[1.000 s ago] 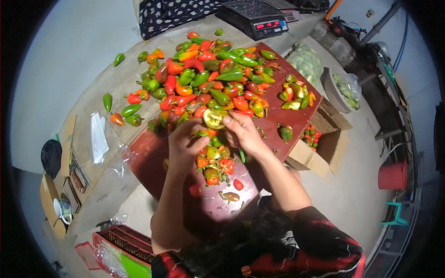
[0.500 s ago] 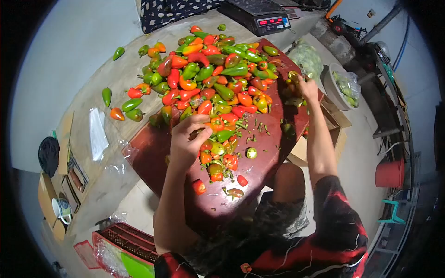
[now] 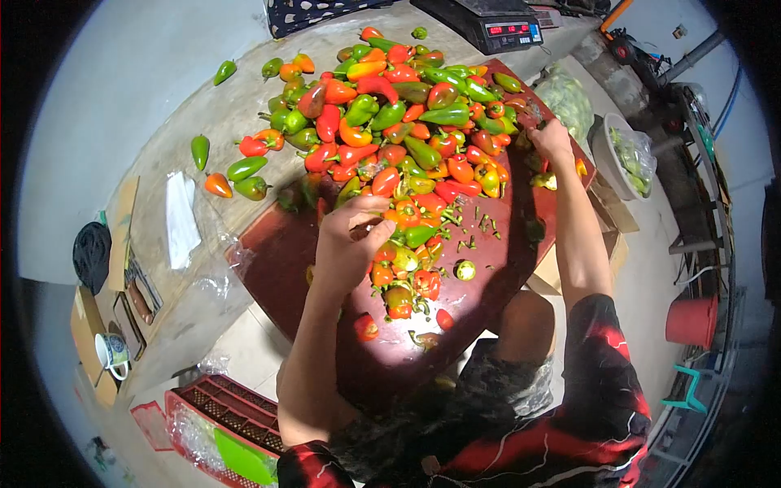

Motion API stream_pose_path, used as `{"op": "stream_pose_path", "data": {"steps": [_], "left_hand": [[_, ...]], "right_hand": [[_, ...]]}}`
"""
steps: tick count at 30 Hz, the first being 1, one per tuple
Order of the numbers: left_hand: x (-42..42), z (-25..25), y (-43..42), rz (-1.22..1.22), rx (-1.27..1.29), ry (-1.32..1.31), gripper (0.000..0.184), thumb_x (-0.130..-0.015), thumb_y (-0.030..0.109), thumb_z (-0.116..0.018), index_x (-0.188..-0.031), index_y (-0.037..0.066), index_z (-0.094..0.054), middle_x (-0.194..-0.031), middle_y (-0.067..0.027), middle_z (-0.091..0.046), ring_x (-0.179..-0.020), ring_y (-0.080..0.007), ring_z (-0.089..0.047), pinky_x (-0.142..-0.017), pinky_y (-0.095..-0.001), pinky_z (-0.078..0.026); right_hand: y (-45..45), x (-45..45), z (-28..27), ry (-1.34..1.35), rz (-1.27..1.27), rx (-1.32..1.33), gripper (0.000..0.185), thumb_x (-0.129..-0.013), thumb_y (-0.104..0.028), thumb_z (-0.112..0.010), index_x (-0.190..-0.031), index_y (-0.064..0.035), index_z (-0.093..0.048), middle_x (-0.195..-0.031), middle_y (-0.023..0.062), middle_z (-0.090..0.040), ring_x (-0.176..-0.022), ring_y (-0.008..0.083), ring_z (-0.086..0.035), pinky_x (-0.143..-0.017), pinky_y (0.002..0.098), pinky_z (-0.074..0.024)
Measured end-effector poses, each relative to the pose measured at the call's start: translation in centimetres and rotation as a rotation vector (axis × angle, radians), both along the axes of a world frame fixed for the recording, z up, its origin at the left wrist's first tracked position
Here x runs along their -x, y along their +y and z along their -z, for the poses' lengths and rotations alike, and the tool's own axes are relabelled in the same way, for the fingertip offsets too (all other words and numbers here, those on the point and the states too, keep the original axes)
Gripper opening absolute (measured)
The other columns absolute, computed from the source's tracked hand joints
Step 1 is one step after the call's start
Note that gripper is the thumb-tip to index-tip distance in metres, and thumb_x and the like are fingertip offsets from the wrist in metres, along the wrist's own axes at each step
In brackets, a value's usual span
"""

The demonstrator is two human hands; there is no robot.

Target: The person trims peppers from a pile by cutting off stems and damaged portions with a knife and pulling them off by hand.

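Note:
A large heap of red, orange and green peppers (image 3: 390, 122) covers the far half of a dark red table (image 3: 504, 252). My left hand (image 3: 346, 248) hovers at the heap's near edge, thumb and curled fingers apart, with nothing visible between them. Just beyond its fingertips lie an orange pepper (image 3: 407, 214) and a green pepper (image 3: 419, 236). At the table's right edge, my right hand (image 3: 555, 145) points down with its fingers closed; what they hold is hidden in shadow. Yellowish pepper pieces (image 3: 543, 180) lie below that hand. Cut green stems (image 3: 468, 242) are scattered mid-table.
A digital scale (image 3: 508, 34) stands at the back. To the right are a white tub (image 3: 612, 167), a cardboard box (image 3: 622, 252) and a red bucket (image 3: 691, 321). Loose peppers and a white bag (image 3: 181, 220) lie left; a red crate (image 3: 232, 415) sits at lower left.
The whole view has shifted, so the scene sits further right. My right hand has turned downward over the table's right edge; the greenish pepper at its fingertips is no longer plainly visible. My left hand keeps its pose.

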State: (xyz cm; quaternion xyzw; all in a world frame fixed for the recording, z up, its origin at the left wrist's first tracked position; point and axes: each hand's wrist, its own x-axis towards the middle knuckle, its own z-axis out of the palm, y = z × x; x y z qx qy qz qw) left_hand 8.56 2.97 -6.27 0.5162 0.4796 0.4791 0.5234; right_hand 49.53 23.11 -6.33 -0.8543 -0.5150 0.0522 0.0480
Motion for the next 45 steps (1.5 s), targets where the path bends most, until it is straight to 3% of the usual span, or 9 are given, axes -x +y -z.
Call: {"op": "stream_pose_path", "data": {"steps": [6,18,20,24,28,34,38,40,45], "left_hand": [[0.1,-0.4,-0.1,0.03,0.034,0.021,0.029,-0.087,-0.002,-0.066,-0.115,-0.004,-0.062,-0.107,-0.0087,-0.068,-0.099,-0.0137,-0.065,-0.089,-0.0266,-0.051],[0.2,0.1,-0.2,0.015,-0.021,0.06,0.027,-0.089,0.002,-0.067,-0.115,-0.004,-0.062,-0.101,-0.0098,-0.07,-0.093,-0.0131,-0.066,-0.083,-0.0258,-0.052],[0.2,0.4,-0.2,0.014,-0.043,0.075,0.027,-0.089,0.002,-0.067,-0.115,-0.004,-0.062,-0.101,-0.0097,-0.07,-0.093,-0.0131,-0.066,-0.082,-0.0258,-0.052],[0.1,0.7,-0.2,0.014,-0.058,0.107,0.027,-0.088,0.003,-0.068,-0.114,-0.003,-0.062,-0.099,-0.0089,-0.07,-0.093,-0.0126,-0.066,-0.082,-0.0258,-0.051],[0.1,0.6,-0.3,0.009,-0.038,0.076,0.027,-0.088,0.003,-0.069,-0.113,-0.002,-0.063,-0.099,-0.0084,-0.07,-0.092,-0.0124,-0.066,-0.082,-0.0257,-0.051],[-0.2,1.0,-0.2,0.02,-0.093,0.097,0.026,-0.087,0.003,-0.07,-0.112,-0.001,-0.065,-0.101,-0.0081,-0.07,-0.093,-0.0133,-0.066,-0.083,-0.0274,-0.052],[-0.4,-0.2,-0.7,0.004,-0.082,0.086,0.026,-0.085,0.001,-0.071,-0.111,-0.002,-0.066,-0.104,-0.0091,-0.07,-0.095,-0.0141,-0.066,-0.084,-0.0288,-0.052],[-0.5,0.4,-0.6,-0.008,-0.099,0.044,0.033,-0.085,0.01,-0.073,-0.115,-0.002,-0.065,-0.102,-0.0114,-0.071,-0.096,-0.0189,-0.068,-0.079,-0.0317,-0.054],[-0.7,-1.2,-0.5,-0.058,0.224,-0.56,0.046,-0.095,0.023,-0.067,-0.134,0.004,-0.052,-0.112,-0.0062,-0.063,-0.09,-0.0138,-0.063,-0.076,-0.0285,-0.053]], "right_hand": [[-0.6,0.5,0.5,0.044,-0.251,0.084,0.045,-0.078,-0.036,-0.075,-0.097,0.0044,-0.07,-0.103,0.029,-0.069,-0.101,0.0397,-0.067,-0.089,0.0456,-0.0538],[0.5,1.9,-0.9,-0.094,-0.112,-0.083,0.045,-0.081,-0.032,-0.069,-0.113,-0.0004,-0.067,-0.103,0.0273,-0.069,-0.1,0.0391,-0.068,-0.086,0.0467,-0.0532],[0.6,4.0,-1.7,0.141,-0.43,-0.382,0.047,-0.081,-0.034,-0.07,-0.115,-0.0011,-0.066,-0.103,0.0264,-0.069,-0.1,0.0381,-0.068,-0.084,0.0459,-0.0527],[-1.6,11.8,-4.4,0.279,-0.721,-0.469,0.06,-0.078,-0.045,-0.075,-0.119,-0.0026,-0.065,-0.103,0.0259,-0.069,-0.097,0.0386,-0.069,-0.085,0.0466,-0.0542],[-2.5,16.9,-4.7,0.069,-0.757,-0.405,0.077,-0.073,-0.052,-0.08,-0.127,-0.0035,-0.057,-0.11,0.0239,-0.068,-0.1,0.0387,-0.067,-0.09,0.046,-0.0527],[-2.5,18.6,-3.8,0.101,-0.658,-0.476,0.063,-0.073,-0.036,-0.083,-0.122,-0.0084,-0.055,-0.109,0.0243,-0.065,-0.099,0.0442,-0.064,-0.084,0.0496,-0.0523],[-5.7,19.6,-4.6,0.252,-0.668,-0.684,0.055,-0.074,-0.03,-0.084,-0.114,-0.0028,-0.058,-0.098,0.0228,-0.067,-0.094,0.0413,-0.065,-0.08,0.0464,-0.0515],[-8.4,20.8,-4.8,0.326,-0.728,-0.648,0.049,-0.073,-0.024,-0.085,-0.109,-0.0006,-0.061,-0.093,0.0199,-0.068,-0.09,0.0379,-0.066,-0.077,0.0428,-0.0525],[-17.0,24.8,-4.8,0.671,-0.857,-0.591,0.049,-0.073,-0.024,-0.085,-0.111,-0.003,-0.064,-0.099,0.0161,-0.068,-0.093,0.0324,-0.069,-0.08,0.04,-0.0541]]}}
